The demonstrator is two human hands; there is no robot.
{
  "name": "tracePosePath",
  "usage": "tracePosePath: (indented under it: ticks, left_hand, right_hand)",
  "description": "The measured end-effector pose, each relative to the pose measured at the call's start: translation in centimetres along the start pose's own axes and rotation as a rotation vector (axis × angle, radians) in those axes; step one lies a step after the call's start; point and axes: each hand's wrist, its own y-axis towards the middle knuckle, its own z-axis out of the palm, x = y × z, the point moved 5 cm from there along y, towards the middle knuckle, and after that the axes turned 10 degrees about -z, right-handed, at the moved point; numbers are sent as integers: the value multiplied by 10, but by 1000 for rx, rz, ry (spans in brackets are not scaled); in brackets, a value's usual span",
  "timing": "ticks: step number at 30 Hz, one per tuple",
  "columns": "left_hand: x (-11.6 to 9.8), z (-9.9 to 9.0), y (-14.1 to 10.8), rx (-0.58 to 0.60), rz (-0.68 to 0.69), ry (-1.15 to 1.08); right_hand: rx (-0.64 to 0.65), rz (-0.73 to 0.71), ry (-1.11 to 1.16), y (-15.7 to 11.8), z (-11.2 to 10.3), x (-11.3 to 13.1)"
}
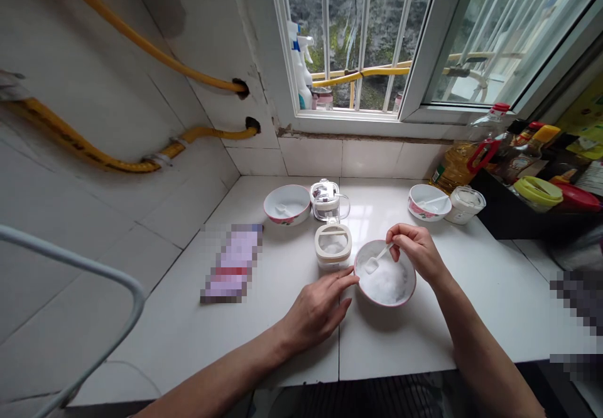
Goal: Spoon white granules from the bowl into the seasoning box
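Observation:
A small white spoon (372, 265) is pinched in my right hand (418, 251), its scoop hanging over a round bowl (394, 305) with a pink rim. White grains (384, 285) cover the inside of that bowl. Stretched fingers of my left hand (319, 308) touch the bowl's left rim. Just behind that hand stands an open square jar (333, 261) with a cream rim and white contents. Its clear lid (331, 207) is tipped back toward another lidded jar (324, 187).
A flowered bowl (286, 219) with a spoon stands at the back left, another bowl (425, 212) at the back right beside a closed jar (465, 204). An oil bottle (464, 157) and several sauce bottles line the right wall. A pixelated purple packet (233, 261) lies left.

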Motion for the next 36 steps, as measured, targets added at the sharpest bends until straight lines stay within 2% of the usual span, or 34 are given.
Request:
tracePosePath:
  ticks: [8,11,15,20,22,26,28,32,36]
  left_hand:
    - [0,0,0,-5,2,0]
    - [0,0,0,-9,4,2]
    - [0,0,1,-14,8,2]
    - [-1,0,1,-7,10,0]
    - [0,0,1,3,2,-1]
    - [2,1,0,13,-9,-8]
    - [2,1,0,9,-11,-8]
    - [2,1,-1,5,-9,-8]
    - [2,1,0,8,-6,-6]
  right_hand:
    - [-41,-2,67,3,-2,-7]
    - [-70,-64,81,0,4,-3]
    - [-107,-293,-65,-8,18,8]
    - [82,-773,-512,-19,42,28]
    - [67,-839,-528,-21,40,32]
    - [-92,-709,-434,-20,18,32]
    - [-119,-629,-427,-18,9,29]
    - [-77,-577,-560,-14,3,24]
    - [73,-562,-702,-10,15,17]
